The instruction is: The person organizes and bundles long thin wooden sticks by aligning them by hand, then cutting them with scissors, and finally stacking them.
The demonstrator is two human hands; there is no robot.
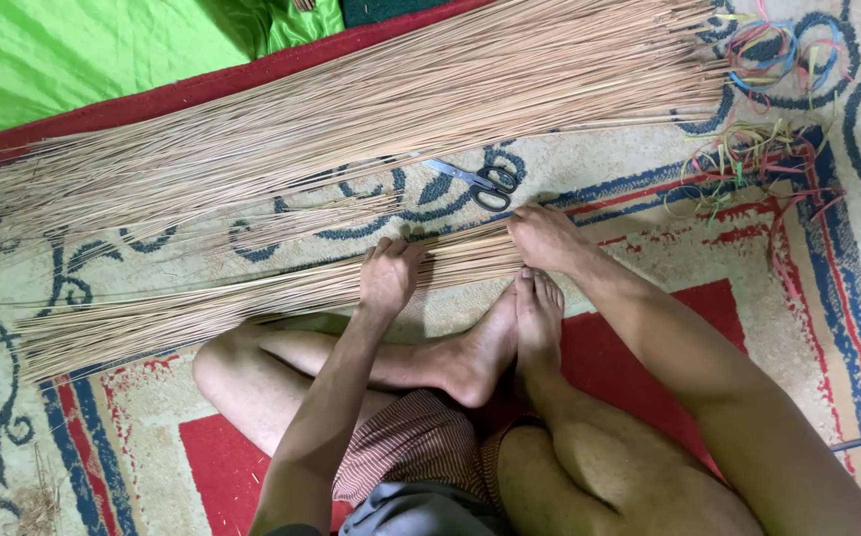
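A small bundle of thin tan sticks (pixel 252 303) is seen laid on the patterned carpet (pixel 639 149), just beyond the crossed bare feet (pixel 510 342), its long axis running left to right with a slight rise toward the right. The left hand (pixel 389 278) is pressed palm-down across the middle of the bundle, fingers together and curled over the sticks. The right hand (pixel 547 238) is set on the bundle's right end, fingers closed down over the stick tips; whether they are truly pinched or only pressed cannot be told. So the bundle lies directly beneath both hands, the right hand being nearer its trimmed end, while the loose fanned end trails well away to the left. Farther off, a much larger heap of sticks (pixel 371 119) is spread along the same axis. Black-handled scissors (pixel 478 181) are lying between heap and bundle, just beyond the right hand. Coloured rubber bands (pixel 758 149) are scattered at the far right, and green cloth (pixel 103 50) is glimpsed at the far left.
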